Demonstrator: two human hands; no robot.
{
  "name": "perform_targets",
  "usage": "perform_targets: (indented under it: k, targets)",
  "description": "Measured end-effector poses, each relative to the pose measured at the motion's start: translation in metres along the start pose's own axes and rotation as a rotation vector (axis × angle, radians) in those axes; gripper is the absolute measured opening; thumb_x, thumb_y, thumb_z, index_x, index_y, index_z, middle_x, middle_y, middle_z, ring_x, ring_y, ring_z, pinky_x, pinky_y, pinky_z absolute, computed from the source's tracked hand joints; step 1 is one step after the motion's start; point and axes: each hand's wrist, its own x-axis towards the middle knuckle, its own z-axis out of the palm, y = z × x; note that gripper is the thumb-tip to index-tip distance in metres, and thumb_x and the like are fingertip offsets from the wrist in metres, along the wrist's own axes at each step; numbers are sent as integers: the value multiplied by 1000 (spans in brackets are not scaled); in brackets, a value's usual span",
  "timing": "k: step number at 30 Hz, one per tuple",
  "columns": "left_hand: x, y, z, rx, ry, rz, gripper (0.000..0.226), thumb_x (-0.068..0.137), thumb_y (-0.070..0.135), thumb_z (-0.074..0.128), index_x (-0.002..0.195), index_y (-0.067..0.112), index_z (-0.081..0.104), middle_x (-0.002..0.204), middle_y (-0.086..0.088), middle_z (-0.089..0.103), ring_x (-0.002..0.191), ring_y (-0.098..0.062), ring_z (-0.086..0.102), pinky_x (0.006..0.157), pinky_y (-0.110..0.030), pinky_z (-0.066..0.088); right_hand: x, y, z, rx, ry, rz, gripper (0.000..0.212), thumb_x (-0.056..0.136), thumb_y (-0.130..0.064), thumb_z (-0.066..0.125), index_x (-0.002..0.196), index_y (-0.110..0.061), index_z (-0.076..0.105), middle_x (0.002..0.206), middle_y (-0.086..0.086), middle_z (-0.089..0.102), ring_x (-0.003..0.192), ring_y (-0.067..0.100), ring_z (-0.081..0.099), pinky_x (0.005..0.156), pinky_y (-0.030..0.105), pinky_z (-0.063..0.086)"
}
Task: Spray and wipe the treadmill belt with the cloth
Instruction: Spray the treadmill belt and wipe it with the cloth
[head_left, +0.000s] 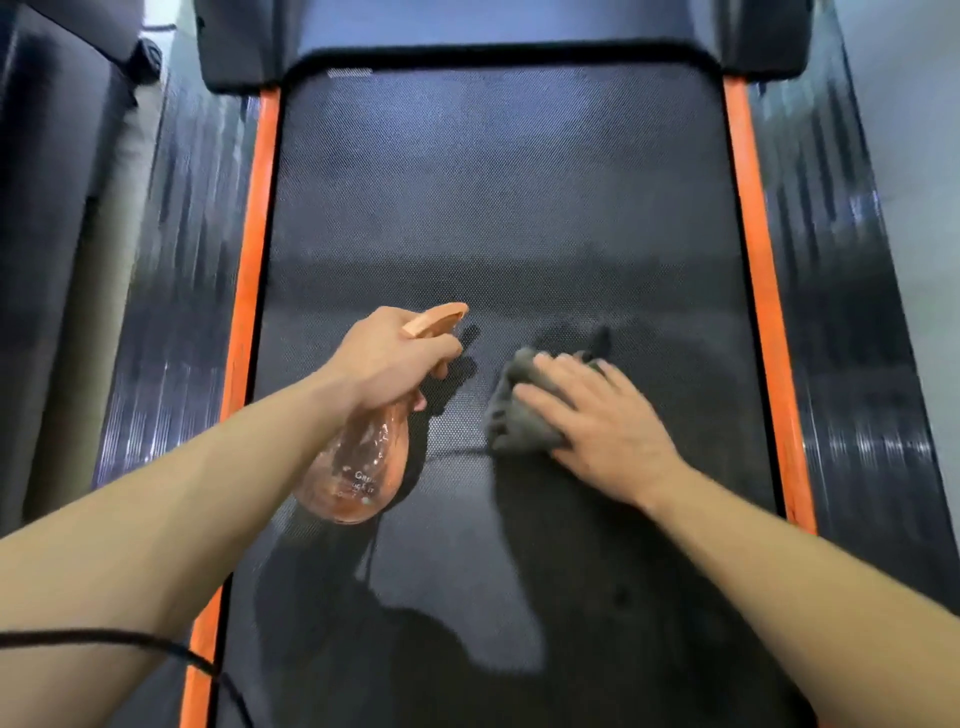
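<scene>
On the treadmill belt, my right hand presses the cloth, fingers straight; at nine o'clock my left hand grips the spray bottle. Looks like the wiping step; next probably needs a sweep toward twelve.

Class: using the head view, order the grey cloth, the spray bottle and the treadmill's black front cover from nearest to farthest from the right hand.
1. Grey cloth, under the right hand.
2. Spray bottle, leftward, in the left hand.
3. Black front cover, at the far end.
</scene>
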Motion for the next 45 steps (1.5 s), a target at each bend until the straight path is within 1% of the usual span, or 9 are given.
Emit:
perform_targets:
  k: [6,12,18,22,24,27,32,39,45]
  targets:
    - [17,3,15,-8,5,22,21,91,29,71,84,9,74,77,4,73,45,-21,68,56,-20,53,91,124,-43,71,141,613,64,98,-44,56,155,-25,36,164,15,26,150,36,23,120,54,22]
    - [24,23,29,-15,-136,62,27,93,28,69,113,11,76,89,-2,78,42,-17,64,60,-22,51,-2,56,-16,82,266,758,64,92,-37,65,150,-19,43,161,17,33,147,38,32,117,61,26]
    - [33,31,38,43,-149,55,22,91,28,70,77,13,72,76,0,74,40,-16,66,53,-17,49,-61,1,9,106,159,538,78,77,-29,81,147,-25,48,160,13,36,147,34,34,116,61,27]
    - [40,30,36,7,-157,32,24,91,27,68,84,6,78,96,-10,82,40,-14,63,57,-22,52,-10,29,-3,183,247,657,68,86,-32,73,148,-27,48,163,10,32,149,33,29,118,60,19]
    - [38,27,34,-28,-157,15,28,90,25,67,92,0,79,95,-14,81,41,-16,61,47,-21,47,13,32,-8,192,278,727,62,91,-36,67,149,-28,45,164,9,29,150,32,26,118,62,16]
    - [29,18,29,-69,-172,-4,33,88,25,68,105,-2,78,92,-17,80,47,-22,61,58,-25,52,23,27,-9,172,277,799,62,95,-40,61,152,-27,41,165,10,25,151,32,22,118,63,15]
    - [7,-9,13,-93,-152,-43,34,87,27,72,104,-2,78,93,-14,81,50,-24,64,67,-34,56,3,-63,3,203,302,911,67,89,-34,70,150,-23,43,163,13,28,149,36,27,116,68,22]
    - [-35,-61,-20,-87,-128,-128,19,92,23,72,99,6,76,80,1,76,44,-21,63,54,-22,50,-22,-208,27,179,71,514,91,75,-39,84,153,-26,39,166,14,25,151,36,27,116,65,26]
    - [-77,-111,-49,-121,-87,-164,17,94,19,71,91,3,70,84,-7,74,42,-13,64,52,-26,54,-2,-238,24,239,69,686,83,75,-36,82,149,-24,46,163,12,30,148,36,31,114,67,26]
